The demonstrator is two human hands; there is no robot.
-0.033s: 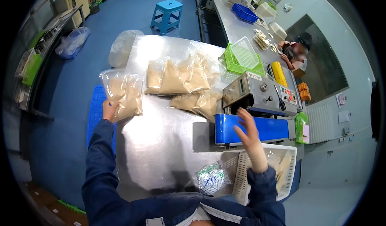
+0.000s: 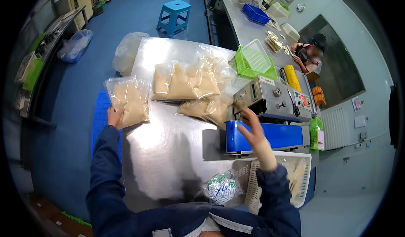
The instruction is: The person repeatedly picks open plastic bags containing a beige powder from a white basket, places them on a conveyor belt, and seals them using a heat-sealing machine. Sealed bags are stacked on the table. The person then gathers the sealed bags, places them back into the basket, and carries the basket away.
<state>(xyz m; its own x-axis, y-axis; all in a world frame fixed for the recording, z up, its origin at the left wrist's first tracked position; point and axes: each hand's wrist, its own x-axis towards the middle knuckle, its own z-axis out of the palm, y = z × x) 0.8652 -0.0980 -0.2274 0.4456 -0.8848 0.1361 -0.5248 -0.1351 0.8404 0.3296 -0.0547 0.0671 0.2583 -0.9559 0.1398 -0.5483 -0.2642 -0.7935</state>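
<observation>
My left hand (image 2: 114,116) is closed on the lower left side of a clear plastic bag of tan powder (image 2: 130,104), at the left edge of the metal table. Over the front end of a blue conveyor belt (image 2: 276,136), my right hand (image 2: 252,128) hangs with its fingers apart and nothing in them. The belt belongs to a metal sealing machine (image 2: 263,98) with knobs and buttons. Several more filled bags (image 2: 192,83) lie close together in the middle of the table, left of the machine.
A white basket (image 2: 310,169) stands below the belt, beside a bag of small printed packets (image 2: 222,188). Green baskets (image 2: 249,66) sit behind the machine. A blue stool (image 2: 174,15) stands beyond the metal table (image 2: 162,161). Another person (image 2: 310,53) works at the far right bench.
My right hand has moved a little left and away from me over the belt end. The bag at my left hand has shifted slightly, and its front looks smoother.
</observation>
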